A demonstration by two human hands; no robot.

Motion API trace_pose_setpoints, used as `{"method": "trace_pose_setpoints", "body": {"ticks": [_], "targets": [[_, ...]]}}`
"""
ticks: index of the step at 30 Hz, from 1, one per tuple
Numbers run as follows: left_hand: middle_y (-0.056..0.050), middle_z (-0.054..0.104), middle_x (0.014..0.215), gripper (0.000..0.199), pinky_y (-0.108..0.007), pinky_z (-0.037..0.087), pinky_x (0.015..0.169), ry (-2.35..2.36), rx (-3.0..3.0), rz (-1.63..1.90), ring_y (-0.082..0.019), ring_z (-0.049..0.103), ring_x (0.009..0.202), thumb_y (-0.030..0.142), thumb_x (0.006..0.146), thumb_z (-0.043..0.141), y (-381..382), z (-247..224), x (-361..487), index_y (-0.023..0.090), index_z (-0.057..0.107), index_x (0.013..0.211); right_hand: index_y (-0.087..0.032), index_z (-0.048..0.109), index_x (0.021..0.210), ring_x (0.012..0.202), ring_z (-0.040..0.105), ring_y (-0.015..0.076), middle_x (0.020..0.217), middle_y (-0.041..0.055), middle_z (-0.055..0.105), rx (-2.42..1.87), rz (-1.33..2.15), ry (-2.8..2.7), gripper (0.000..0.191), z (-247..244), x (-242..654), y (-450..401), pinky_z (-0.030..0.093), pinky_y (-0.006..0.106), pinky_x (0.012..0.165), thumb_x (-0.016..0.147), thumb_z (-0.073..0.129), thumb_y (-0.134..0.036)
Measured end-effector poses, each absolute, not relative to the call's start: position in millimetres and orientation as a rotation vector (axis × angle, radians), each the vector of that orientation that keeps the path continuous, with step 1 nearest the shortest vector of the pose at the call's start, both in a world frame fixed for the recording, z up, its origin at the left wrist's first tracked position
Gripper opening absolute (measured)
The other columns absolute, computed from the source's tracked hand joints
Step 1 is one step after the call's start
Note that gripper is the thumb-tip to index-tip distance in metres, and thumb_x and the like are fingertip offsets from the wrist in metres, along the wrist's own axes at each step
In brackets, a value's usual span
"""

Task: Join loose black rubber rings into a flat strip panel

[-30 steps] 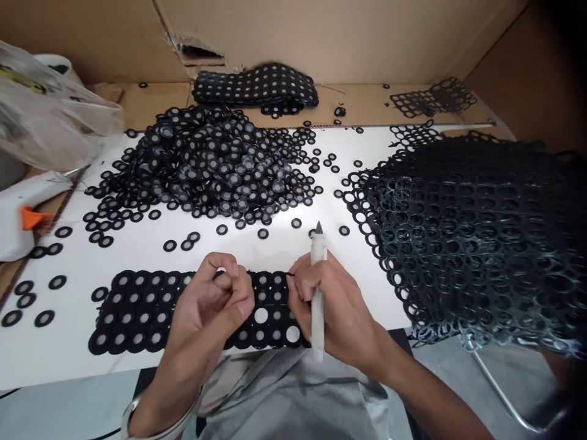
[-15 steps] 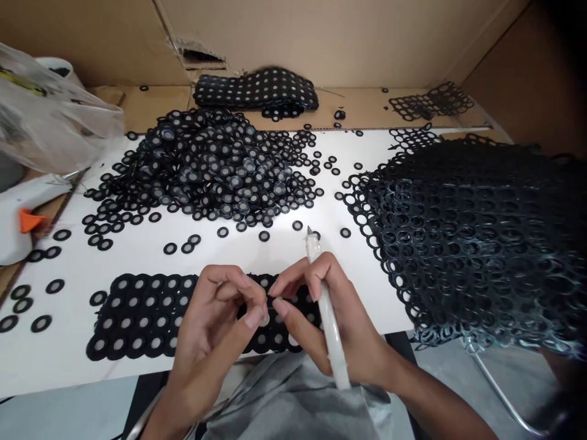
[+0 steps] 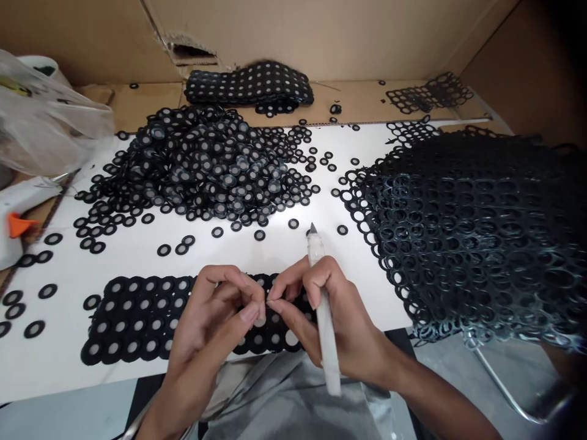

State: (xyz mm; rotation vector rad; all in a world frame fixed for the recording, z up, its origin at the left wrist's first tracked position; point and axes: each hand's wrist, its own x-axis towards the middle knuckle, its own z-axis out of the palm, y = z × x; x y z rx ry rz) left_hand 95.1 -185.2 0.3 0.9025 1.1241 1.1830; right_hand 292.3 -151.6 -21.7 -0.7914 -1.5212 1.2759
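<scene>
A black sheet of joined round pieces with pale centres (image 3: 137,324) lies near the front of the white board. Over its right half, my left hand (image 3: 220,324) pinches something small and pale, mostly hidden by the fingertips. My right hand (image 3: 330,311) meets it fingertip to fingertip, thumb and index pressed together. A pale pen-like tool with a dark pointed tip (image 3: 328,342) rests in the right hand, tip pointing away from me. Behind the hands spreads a heap of loose black rings with pale centres (image 3: 206,165).
A tall stack of black perforated sheets (image 3: 463,238) covers the right side. Rolled dotted sheets (image 3: 247,85) lie at the back against cardboard. On the left are a glue gun (image 3: 27,195), a clear plastic bag (image 3: 55,122) and scattered rings.
The whole view has shifted slightly, the board's contents appearing further left. Both hands stay together, and the right fingertips are now closer to the left ones.
</scene>
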Motion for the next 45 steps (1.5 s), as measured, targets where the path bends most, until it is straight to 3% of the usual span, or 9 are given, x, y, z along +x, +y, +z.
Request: {"method": "trace_pose_setpoints", "body": {"ticks": [6, 21, 27, 31, 45], "targets": [[0.0, 0.07, 0.09, 0.013, -0.028, 0.053, 0.083, 1.115, 0.878, 1.151, -0.017, 0.061, 0.086, 0.024, 0.109, 0.075, -182.9, 3.0, 93.8, 0.031, 0.067, 0.116, -0.03, 0.038, 0.1, 0.089, 0.071, 0.0182, 0.113, 0.0032, 0.077, -0.792, 1.269, -1.521, 0.043, -24.1, 291.8, -152.2, 0.062, 0.032, 0.076, 0.106, 0.075, -0.008], [0.0, 0.068, 0.091, 0.012, -0.022, 0.054, 0.083, 1.055, 0.855, 1.129, -0.014, 0.062, 0.087, 0.022, 0.111, 0.071, -181.7, -1.6, 89.7, 0.03, 0.067, 0.119, -0.029, 0.04, 0.1, 0.086, 0.073, 0.0163, 0.113, 0.0033, 0.079, -0.759, 1.117, -1.651, 0.043, -28.0, 297.5, -149.6, 0.061, 0.031, 0.075, 0.106, 0.077, -0.01], [-0.001, 0.069, 0.092, 0.013, -0.024, 0.053, 0.083, 1.069, 0.834, 1.12, -0.015, 0.062, 0.087, 0.023, 0.109, 0.074, -181.5, -1.0, 92.3, 0.028, 0.067, 0.119, -0.028, 0.043, 0.096, 0.1, 0.08, 0.0212, 0.118, 0.005, 0.082, -0.691, 0.906, -1.855, 0.045, -26.8, 308.1, -144.6, 0.065, 0.038, 0.083, 0.096, 0.067, 0.01], [-0.001, 0.069, 0.091, 0.013, -0.025, 0.053, 0.082, 1.076, 0.834, 1.116, -0.015, 0.062, 0.087, 0.023, 0.109, 0.075, -180.2, -1.1, 93.4, 0.028, 0.067, 0.118, -0.028, 0.046, 0.096, 0.104, 0.077, 0.0249, 0.118, 0.0076, 0.083, -0.673, 0.877, -1.954, 0.043, -21.3, 314.4, -140.9, 0.063, 0.04, 0.078, 0.095, 0.063, 0.012], [0.0, 0.07, 0.094, 0.011, -0.023, 0.051, 0.081, 1.069, 0.84, 1.095, -0.014, 0.062, 0.088, 0.025, 0.111, 0.073, -180.8, -2.7, 91.3, 0.03, 0.067, 0.118, -0.026, 0.045, 0.097, 0.098, 0.075, 0.0252, 0.116, 0.0101, 0.083, -0.664, 0.824, -1.954, 0.045, -22.8, 312.7, -140.4, 0.054, 0.041, 0.076, 0.092, 0.062, 0.015]]}}
